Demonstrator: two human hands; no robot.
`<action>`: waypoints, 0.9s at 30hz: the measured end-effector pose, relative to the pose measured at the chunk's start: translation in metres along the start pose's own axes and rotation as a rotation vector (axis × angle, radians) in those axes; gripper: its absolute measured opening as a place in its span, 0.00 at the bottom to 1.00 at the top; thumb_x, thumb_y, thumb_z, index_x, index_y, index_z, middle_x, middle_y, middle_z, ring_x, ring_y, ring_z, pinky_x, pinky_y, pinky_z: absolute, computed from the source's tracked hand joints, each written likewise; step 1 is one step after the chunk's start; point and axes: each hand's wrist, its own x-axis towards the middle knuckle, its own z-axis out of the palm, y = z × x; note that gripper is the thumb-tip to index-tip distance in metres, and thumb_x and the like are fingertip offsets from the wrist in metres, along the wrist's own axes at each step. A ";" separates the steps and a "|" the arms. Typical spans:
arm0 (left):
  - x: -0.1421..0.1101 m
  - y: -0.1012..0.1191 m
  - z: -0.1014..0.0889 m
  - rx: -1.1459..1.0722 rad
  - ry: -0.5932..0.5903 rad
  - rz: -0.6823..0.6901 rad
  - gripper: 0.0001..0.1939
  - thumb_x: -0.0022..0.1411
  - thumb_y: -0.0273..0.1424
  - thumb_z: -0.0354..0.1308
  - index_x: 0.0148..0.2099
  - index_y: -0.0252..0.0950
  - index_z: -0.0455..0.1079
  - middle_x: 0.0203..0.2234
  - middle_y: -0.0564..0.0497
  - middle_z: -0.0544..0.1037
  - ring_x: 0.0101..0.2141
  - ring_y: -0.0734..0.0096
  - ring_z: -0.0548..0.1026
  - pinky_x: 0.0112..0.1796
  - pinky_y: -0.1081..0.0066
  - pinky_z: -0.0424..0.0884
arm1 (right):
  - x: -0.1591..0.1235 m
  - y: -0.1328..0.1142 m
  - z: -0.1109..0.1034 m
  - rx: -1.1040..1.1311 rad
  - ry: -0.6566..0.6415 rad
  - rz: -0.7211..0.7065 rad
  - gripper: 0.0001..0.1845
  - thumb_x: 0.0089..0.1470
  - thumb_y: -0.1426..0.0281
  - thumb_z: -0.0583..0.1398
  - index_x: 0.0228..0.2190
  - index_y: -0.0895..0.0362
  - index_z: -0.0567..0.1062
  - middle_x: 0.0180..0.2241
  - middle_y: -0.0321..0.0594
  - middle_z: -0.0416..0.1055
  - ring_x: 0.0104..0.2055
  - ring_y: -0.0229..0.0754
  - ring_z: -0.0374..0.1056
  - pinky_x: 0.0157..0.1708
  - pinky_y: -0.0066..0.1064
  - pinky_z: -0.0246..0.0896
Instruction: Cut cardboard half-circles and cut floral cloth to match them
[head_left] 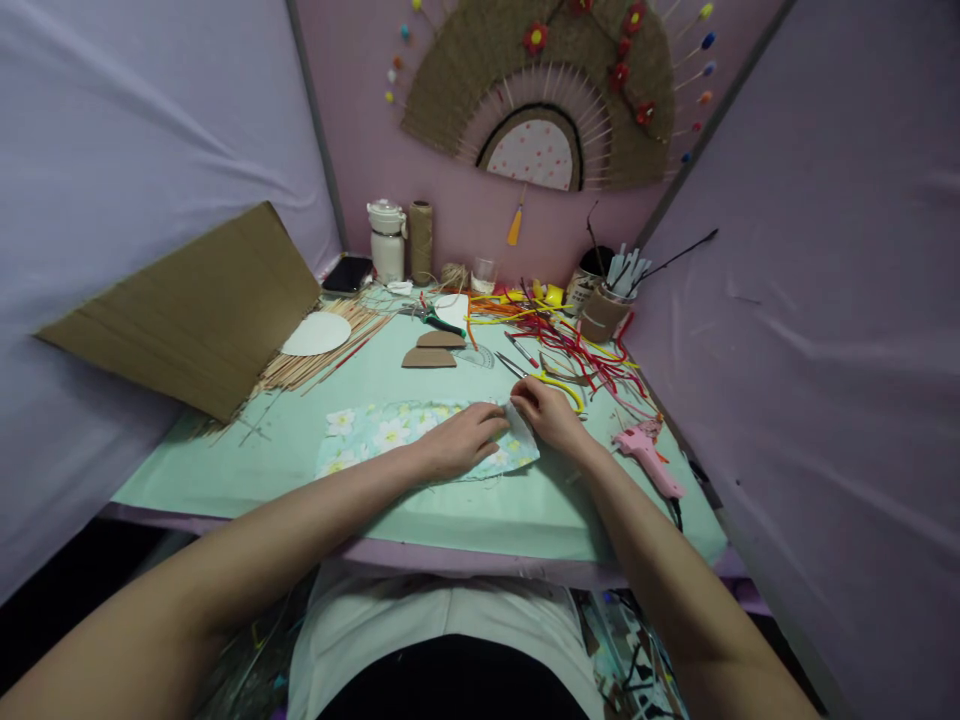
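Note:
A light-blue floral cloth (391, 432) lies flat on the table in front of me. My left hand (466, 438) rests on the cloth's right part, palm down, fingers stretched toward its right end. At the cloth's far right corner, my right hand (549, 410) pinches the edge between thumb and fingers, and that corner is slightly lifted. Just beyond my right hand lie yellow-handled scissors (561, 388). Two brown cardboard half-circles (429, 358) and a clear protractor (477, 356) sit behind the cloth.
A pink glue gun (649, 458) lies at the right. Green-handled pliers (439, 319) and red pipe cleaners (581, 350) are at the back. A large cardboard sheet (195, 310) leans at the left over thin wooden sticks (330, 358). A white bottle (388, 245) stands behind.

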 end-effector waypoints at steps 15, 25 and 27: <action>0.002 -0.001 -0.002 0.060 -0.009 0.034 0.18 0.66 0.31 0.50 0.57 0.37 0.65 0.46 0.42 0.70 0.49 0.58 0.65 0.51 0.58 0.65 | 0.007 -0.013 0.002 0.461 -0.033 0.167 0.07 0.48 0.67 0.60 0.31 0.57 0.72 0.27 0.36 0.74 0.29 0.39 0.71 0.31 0.30 0.65; -0.001 -0.004 0.000 0.051 0.018 0.022 0.17 0.66 0.28 0.48 0.56 0.32 0.63 0.50 0.39 0.71 0.52 0.59 0.65 0.54 0.59 0.64 | -0.009 0.004 -0.016 0.081 -0.043 0.015 0.13 0.51 0.71 0.58 0.40 0.58 0.73 0.37 0.41 0.74 0.37 0.40 0.69 0.39 0.32 0.63; -0.002 -0.005 0.000 0.039 0.026 0.007 0.18 0.65 0.28 0.49 0.57 0.33 0.62 0.51 0.39 0.70 0.54 0.58 0.65 0.55 0.58 0.63 | -0.009 0.002 -0.013 -0.075 -0.085 -0.019 0.16 0.49 0.72 0.60 0.43 0.58 0.73 0.38 0.43 0.74 0.38 0.42 0.68 0.41 0.34 0.60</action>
